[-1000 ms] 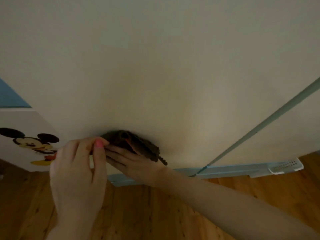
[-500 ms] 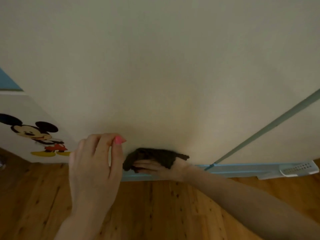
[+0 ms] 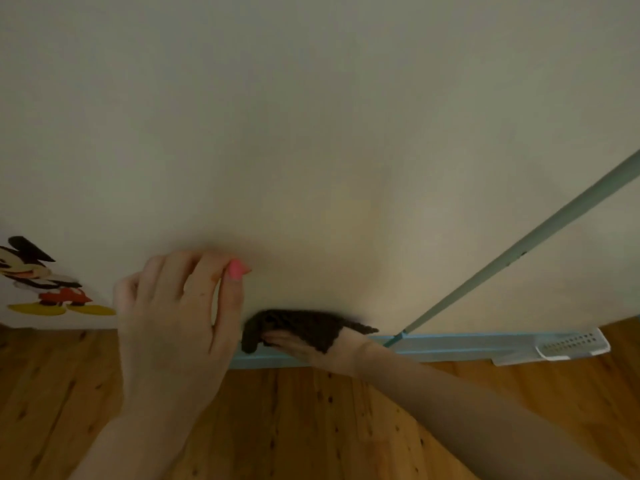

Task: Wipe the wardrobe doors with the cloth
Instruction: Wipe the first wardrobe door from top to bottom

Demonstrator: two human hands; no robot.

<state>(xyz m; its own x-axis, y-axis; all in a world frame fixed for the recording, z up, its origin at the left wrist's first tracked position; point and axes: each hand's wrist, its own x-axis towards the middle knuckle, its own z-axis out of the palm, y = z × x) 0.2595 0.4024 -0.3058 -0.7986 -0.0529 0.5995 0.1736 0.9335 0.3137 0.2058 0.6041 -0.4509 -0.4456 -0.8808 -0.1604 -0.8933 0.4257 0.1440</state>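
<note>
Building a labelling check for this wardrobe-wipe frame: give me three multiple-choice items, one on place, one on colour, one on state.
1. Where is the dark brown knitted cloth?
A. door's bottom edge
B. on the floor
C. on the cartoon sticker

2. What colour is the wardrobe's base rail?
A. red
B. light blue
C. black

3. What is the left hand doing?
A. gripping the cloth
B. fingertips resting on the cream wardrobe door, empty
C. hanging by the floor

Key: 1 A, the right hand presses it just above the rail; 2 B, the strip reads pale blue; 3 B, nothing is in its grip.
</note>
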